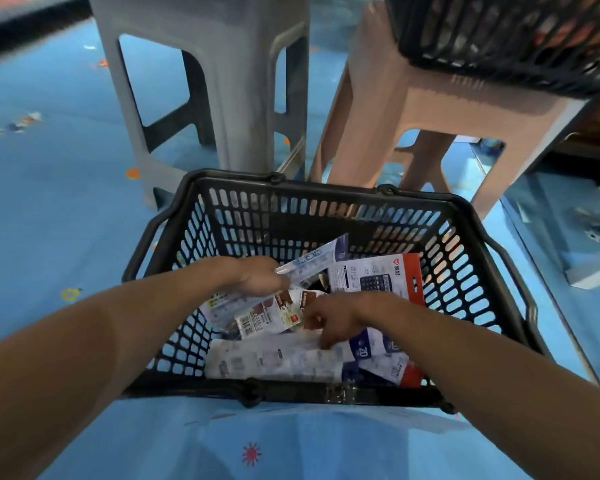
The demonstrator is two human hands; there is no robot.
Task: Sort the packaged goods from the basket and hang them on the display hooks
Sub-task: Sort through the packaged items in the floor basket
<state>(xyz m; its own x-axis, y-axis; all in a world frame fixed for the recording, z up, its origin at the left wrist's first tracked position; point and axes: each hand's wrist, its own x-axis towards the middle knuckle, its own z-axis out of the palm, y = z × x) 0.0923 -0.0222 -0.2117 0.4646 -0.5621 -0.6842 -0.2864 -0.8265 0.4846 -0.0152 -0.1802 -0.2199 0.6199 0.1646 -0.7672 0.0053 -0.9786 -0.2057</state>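
Note:
A black plastic basket (326,194) stands on the blue floor below me, holding several packaged goods. My left hand (257,277) grips a long clear-and-blue pack (312,263) that slants up to the right, inside the basket. My right hand (329,318) reaches down with curled fingers onto a long white pack (274,360) lying along the near wall; whether it pinches that pack I cannot tell. A brown-and-white pack (274,315) lies between my hands. A red-edged calculator pack (378,277) leans at the back right. No display hooks are in view.
A grey plastic stool (222,81) and a beige stool (413,109) stand just behind the basket. A second black basket (499,39) sits on the beige stool at the top right. A shelf base (589,271) lies at the right edge.

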